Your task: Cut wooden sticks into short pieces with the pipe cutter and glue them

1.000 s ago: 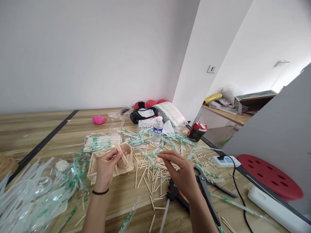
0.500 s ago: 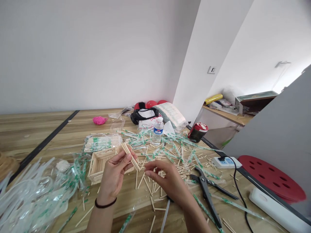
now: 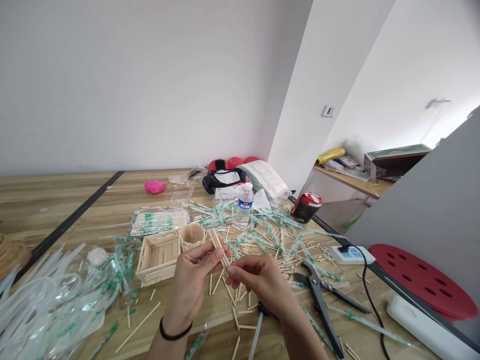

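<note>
Here, the left hand [image 3: 192, 277] pinches a small bundle of sticks [image 3: 218, 247] slantwise over the tabletop [image 3: 123, 200]; the right hand [image 3: 264, 281] has thumb and fingertips at its lower end, though I cannot tell whether they clamp a stick. From that bundle, a stick-built tray [image 3: 159, 253] stands at nine o'clock, loose sticks [image 3: 285, 264] and green-printed wrappers [image 3: 281, 234] litter the wood-grained surface toward three, black cutters [image 3: 318, 291] lie at four, a bottle [image 3: 245, 206] stands at one. Beyond, a pale wall [image 3: 150, 85] rises at twelve, a cluttered shelf [image 3: 369, 188] sits at two, a red seat with holes [image 3: 415, 281] at three
</note>
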Demonstrator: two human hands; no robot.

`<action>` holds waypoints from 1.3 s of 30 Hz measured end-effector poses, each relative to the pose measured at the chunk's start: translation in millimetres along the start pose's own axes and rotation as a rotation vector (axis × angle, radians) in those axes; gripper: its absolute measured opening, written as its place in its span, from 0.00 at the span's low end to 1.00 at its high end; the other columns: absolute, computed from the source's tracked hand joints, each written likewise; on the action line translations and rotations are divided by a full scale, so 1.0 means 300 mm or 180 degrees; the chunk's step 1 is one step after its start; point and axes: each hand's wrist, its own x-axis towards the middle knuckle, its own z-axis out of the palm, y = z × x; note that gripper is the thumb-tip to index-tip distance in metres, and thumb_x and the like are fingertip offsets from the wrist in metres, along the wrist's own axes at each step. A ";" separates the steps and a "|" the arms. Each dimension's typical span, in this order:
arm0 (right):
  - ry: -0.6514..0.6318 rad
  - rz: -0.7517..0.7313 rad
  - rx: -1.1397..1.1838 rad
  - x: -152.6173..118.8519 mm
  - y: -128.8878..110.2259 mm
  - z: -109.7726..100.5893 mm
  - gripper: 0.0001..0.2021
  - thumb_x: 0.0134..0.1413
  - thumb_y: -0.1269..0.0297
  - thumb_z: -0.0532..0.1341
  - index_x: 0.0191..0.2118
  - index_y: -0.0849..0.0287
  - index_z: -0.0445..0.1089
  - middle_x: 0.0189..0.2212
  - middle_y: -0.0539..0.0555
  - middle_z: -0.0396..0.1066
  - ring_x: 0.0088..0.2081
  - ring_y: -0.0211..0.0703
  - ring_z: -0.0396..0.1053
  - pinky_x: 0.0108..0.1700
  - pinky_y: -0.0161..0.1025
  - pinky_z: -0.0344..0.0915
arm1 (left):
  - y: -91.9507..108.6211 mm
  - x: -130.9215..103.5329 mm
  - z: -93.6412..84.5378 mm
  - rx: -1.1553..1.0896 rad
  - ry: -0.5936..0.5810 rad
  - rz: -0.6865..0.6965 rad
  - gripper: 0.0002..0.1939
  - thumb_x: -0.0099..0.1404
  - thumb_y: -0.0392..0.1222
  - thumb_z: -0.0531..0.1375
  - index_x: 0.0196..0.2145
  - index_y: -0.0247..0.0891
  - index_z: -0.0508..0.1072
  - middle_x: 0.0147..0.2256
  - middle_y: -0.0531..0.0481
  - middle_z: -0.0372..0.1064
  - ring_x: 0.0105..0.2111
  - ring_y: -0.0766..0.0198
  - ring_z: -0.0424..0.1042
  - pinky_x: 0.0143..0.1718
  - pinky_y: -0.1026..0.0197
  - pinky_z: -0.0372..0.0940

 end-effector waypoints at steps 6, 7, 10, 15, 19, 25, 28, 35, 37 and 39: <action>-0.0095 0.0071 -0.0072 -0.006 -0.004 -0.008 0.13 0.50 0.55 0.63 0.26 0.59 0.77 0.21 0.51 0.75 0.22 0.34 0.68 0.26 0.31 0.62 | 0.008 -0.006 -0.006 0.0179 -0.0150 -0.0074 0.15 0.44 0.42 0.72 0.32 0.37 0.81 0.29 0.47 0.79 0.31 0.61 0.77 0.32 0.66 0.71; -0.0102 0.0074 -0.0063 -0.007 -0.006 -0.008 0.13 0.50 0.55 0.63 0.26 0.59 0.77 0.21 0.51 0.75 0.22 0.34 0.68 0.26 0.31 0.62 | 0.008 -0.007 -0.008 0.0213 -0.0182 -0.0085 0.15 0.44 0.42 0.72 0.32 0.37 0.81 0.29 0.47 0.79 0.31 0.61 0.77 0.32 0.66 0.71; -0.0124 0.0083 -0.0048 -0.011 -0.008 -0.008 0.13 0.50 0.54 0.63 0.25 0.59 0.77 0.22 0.52 0.75 0.22 0.34 0.67 0.25 0.31 0.62 | 0.006 -0.008 -0.010 0.0303 -0.0265 -0.0109 0.14 0.46 0.41 0.71 0.34 0.37 0.80 0.29 0.46 0.79 0.32 0.61 0.77 0.34 0.65 0.71; -0.0179 0.0082 -0.0064 -0.014 -0.007 -0.011 0.14 0.51 0.54 0.63 0.26 0.59 0.77 0.22 0.51 0.75 0.22 0.33 0.67 0.24 0.29 0.61 | 0.006 -0.008 -0.007 0.0316 -0.0273 -0.0147 0.15 0.46 0.42 0.71 0.33 0.36 0.80 0.29 0.46 0.79 0.31 0.61 0.76 0.34 0.64 0.71; -0.0222 0.0134 -0.0032 -0.013 -0.008 -0.017 0.15 0.50 0.52 0.63 0.26 0.59 0.77 0.22 0.51 0.74 0.22 0.34 0.67 0.24 0.29 0.61 | 0.008 -0.011 -0.002 0.0329 -0.0285 -0.0189 0.16 0.45 0.43 0.72 0.33 0.37 0.81 0.29 0.45 0.79 0.31 0.60 0.76 0.34 0.63 0.71; -0.0256 0.0154 0.0010 -0.016 -0.007 -0.026 0.14 0.49 0.52 0.63 0.26 0.58 0.77 0.22 0.51 0.74 0.23 0.34 0.68 0.25 0.29 0.62 | 0.005 -0.012 0.004 0.0357 -0.0433 -0.0114 0.14 0.49 0.43 0.70 0.35 0.37 0.80 0.31 0.45 0.79 0.31 0.61 0.75 0.34 0.63 0.71; -0.0259 0.0151 0.0004 -0.016 -0.003 -0.029 0.14 0.49 0.51 0.63 0.26 0.57 0.77 0.22 0.51 0.75 0.22 0.34 0.68 0.24 0.30 0.62 | 0.002 -0.012 0.002 0.0352 -0.0397 -0.0097 0.15 0.48 0.43 0.70 0.35 0.37 0.80 0.30 0.45 0.79 0.30 0.61 0.75 0.33 0.63 0.71; -0.0287 0.0207 -0.0081 -0.021 0.005 -0.039 0.15 0.50 0.51 0.63 0.26 0.58 0.77 0.22 0.51 0.75 0.21 0.33 0.66 0.23 0.29 0.60 | -0.003 -0.011 0.003 0.0323 -0.0350 -0.0122 0.14 0.48 0.43 0.70 0.34 0.37 0.81 0.29 0.45 0.79 0.31 0.60 0.76 0.34 0.62 0.71; -0.0301 0.0210 -0.0114 -0.023 0.003 -0.042 0.15 0.50 0.52 0.62 0.26 0.57 0.78 0.22 0.51 0.76 0.21 0.33 0.66 0.23 0.29 0.60 | -0.003 -0.013 0.006 0.0353 -0.0353 -0.0113 0.15 0.48 0.43 0.70 0.34 0.37 0.81 0.28 0.45 0.79 0.31 0.60 0.76 0.34 0.62 0.71; -0.0337 0.0200 -0.0180 -0.026 -0.001 -0.047 0.15 0.51 0.52 0.62 0.26 0.57 0.78 0.22 0.51 0.75 0.21 0.34 0.67 0.24 0.30 0.61 | -0.001 -0.016 0.009 0.0441 -0.0357 -0.0075 0.15 0.48 0.44 0.70 0.34 0.36 0.81 0.28 0.45 0.79 0.31 0.59 0.76 0.34 0.62 0.70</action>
